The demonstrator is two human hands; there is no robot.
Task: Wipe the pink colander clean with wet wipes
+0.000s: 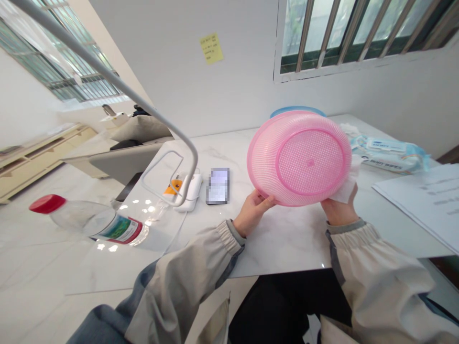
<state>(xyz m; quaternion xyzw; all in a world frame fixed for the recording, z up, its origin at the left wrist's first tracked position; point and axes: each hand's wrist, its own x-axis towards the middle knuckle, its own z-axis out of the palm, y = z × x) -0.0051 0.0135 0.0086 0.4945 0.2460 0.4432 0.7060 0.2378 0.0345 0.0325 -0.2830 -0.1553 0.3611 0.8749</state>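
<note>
A pink plastic mesh basket (pixel 301 157) is held up above the white table, tilted so its oval base faces me. My left hand (pixel 251 210) grips its lower left rim, thumb on the near side and the other fingers behind it. At the lower right, my right hand (pixel 340 208) is closed on a white wipe (pixel 344 191) pressed against the basket's side; its fingers are mostly hidden behind the wipe and the basket. Behind the basket, the rim of a blue object (pixel 297 110) shows near the wall.
A pack of wipes (pixel 390 154) and printed papers (pixel 426 200) lie at the right. Left of the basket are a phone (pixel 218 186), a white lamp (pixel 188 186) with a bent arm, and a large red-capped bottle (pixel 93 222). The table's front edge (pixel 279 273) runs near my lap.
</note>
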